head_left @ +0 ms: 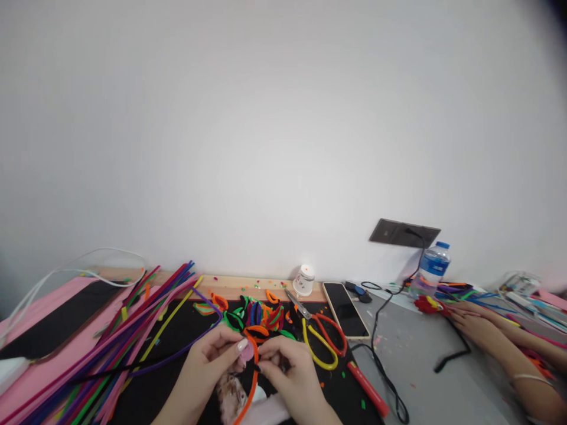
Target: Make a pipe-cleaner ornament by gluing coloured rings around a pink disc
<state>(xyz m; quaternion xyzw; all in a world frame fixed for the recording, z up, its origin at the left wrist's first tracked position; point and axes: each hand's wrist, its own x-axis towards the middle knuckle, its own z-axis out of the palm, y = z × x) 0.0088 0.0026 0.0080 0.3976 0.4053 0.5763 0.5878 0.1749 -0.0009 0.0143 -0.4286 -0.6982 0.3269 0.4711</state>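
Observation:
My left hand is closed in a pinch on a small round pink piece, low in the middle of the view. An orange pipe cleaner runs down past this piece, between my hands. My right hand pinches the pipe cleaner near its upper part. Just beyond my fingers lies a pile of bent pipe-cleaner loops in green, orange and purple. Beneath my hands I see a pinkish, partly covered object whose kind I cannot make out.
Long pipe cleaners spread across the left. Scissors with yellow and red handles, a phone, a paper cup and a red stick-like tool lie right of centre. Farther right are a bottle, a black cable and another person's hands.

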